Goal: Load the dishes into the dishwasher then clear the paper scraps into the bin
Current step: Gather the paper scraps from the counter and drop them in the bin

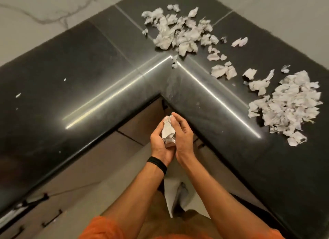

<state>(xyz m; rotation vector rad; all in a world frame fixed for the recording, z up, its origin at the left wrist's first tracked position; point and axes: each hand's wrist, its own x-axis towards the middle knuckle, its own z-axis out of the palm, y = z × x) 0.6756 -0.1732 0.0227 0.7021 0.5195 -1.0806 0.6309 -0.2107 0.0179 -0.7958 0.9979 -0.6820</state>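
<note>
Your left hand (160, 142) and right hand (184, 137) cup a paper wad (168, 131) off the counter's (89, 69) inner corner; scrap-clearing step, so next find the bin.

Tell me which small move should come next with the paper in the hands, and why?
Probably lower the paper wad, cupped between left hand and right hand, into the white bag-like thing below, if that is the bin: far pile and near pile lie waiting on the counter.
</note>
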